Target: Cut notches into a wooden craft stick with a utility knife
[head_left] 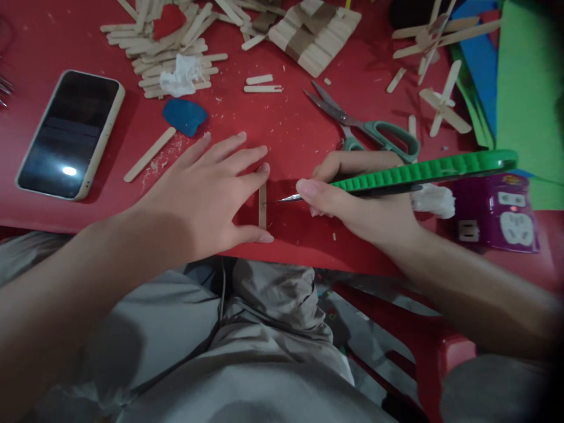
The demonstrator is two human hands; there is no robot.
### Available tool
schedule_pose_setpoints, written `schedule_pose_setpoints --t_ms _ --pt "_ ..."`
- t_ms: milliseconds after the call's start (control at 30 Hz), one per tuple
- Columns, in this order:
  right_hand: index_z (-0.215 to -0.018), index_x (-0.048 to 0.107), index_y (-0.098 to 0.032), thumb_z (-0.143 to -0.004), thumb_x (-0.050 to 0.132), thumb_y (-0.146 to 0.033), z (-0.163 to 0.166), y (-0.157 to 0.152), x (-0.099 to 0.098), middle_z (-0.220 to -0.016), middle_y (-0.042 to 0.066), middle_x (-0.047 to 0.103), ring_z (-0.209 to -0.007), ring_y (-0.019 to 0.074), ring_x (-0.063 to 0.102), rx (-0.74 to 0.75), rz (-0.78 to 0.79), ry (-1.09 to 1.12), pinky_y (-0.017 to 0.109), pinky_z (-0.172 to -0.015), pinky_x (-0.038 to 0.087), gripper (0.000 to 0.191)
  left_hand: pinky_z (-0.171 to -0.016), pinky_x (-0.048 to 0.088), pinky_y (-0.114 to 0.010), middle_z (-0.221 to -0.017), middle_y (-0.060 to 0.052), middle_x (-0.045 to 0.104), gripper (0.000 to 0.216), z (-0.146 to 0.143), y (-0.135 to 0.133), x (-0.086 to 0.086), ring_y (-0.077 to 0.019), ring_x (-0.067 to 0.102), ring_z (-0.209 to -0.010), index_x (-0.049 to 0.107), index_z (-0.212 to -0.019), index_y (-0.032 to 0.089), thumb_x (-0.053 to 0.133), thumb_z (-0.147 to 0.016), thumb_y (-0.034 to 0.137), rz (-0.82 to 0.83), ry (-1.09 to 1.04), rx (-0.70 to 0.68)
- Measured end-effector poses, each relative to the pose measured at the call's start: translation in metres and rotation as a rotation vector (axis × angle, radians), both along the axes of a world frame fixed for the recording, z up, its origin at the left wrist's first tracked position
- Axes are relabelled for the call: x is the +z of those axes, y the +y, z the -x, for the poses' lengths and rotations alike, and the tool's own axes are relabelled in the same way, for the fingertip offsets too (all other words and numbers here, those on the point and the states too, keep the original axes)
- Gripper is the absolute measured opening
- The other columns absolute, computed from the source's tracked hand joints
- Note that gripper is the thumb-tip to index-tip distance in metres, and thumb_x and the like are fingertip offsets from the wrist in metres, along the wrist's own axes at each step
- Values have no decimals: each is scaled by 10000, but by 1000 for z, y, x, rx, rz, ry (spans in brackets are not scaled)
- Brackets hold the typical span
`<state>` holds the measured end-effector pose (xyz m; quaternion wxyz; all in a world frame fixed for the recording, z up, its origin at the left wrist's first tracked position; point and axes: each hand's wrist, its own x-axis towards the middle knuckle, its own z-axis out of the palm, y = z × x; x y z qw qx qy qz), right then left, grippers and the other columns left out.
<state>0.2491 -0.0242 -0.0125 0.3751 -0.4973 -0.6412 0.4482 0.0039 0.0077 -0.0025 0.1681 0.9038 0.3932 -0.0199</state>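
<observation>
My left hand (207, 194) lies spread on the red table, its fingers stretched out. Its index finger and thumb rest on the two ends of a short wooden craft stick (263, 207), pinning it down. In my right hand (361, 205) is a green utility knife (423, 170) with a ribbed handle, gripped like a pen. The knife's thin silver tip points left, close to the stick's right edge; whether it touches, I cannot tell. Past my fingers lie two cut stick pieces (262, 85). Green-handled scissors (352, 120) rest partly open beyond my right hand.
A phone (70, 135) lies at the left, beside a loose craft stick (150, 154) and a blue scrap (185, 116). Piled sticks (176, 41) and a bundle (315, 35) sit at the back. Glued stick pieces (445, 106), green sheets (533, 88) and a purple power socket (489, 205) stand right.
</observation>
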Motion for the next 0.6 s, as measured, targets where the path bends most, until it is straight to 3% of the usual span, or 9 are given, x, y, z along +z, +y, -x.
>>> schedule_pose_setpoints --t_ms 167,400,600 --pt "-635 697 -264 -897 973 -474 1 -2 -1 -495 -41 599 -442 124 484 -19 40 35 338 -436 302 435 -1462 232 -671 -1855 -58 462 825 1 1 0 -497 319 -1748 658 -1651 280 854 -936 642 -10 4 -13" --pt "-643 704 -273 -912 960 -503 0 -2 -1 -526 -39 609 -476 131 499 -23 26 -24 352 -464 317 437 -1459 229 -667 -1856 -62 462 822 0 2 0 -493 309 -1753 669 -1627 280 852 -920 660 5 3 -13" --pt "-603 684 -266 -876 968 -472 2 0 0 -565 -34 636 -529 133 495 -32 -72 -47 348 -495 324 445 -1460 232 -665 -1865 -69 444 858 1 4 1 -493 287 -1761 658 -1640 266 867 -907 661 5 18 -25"
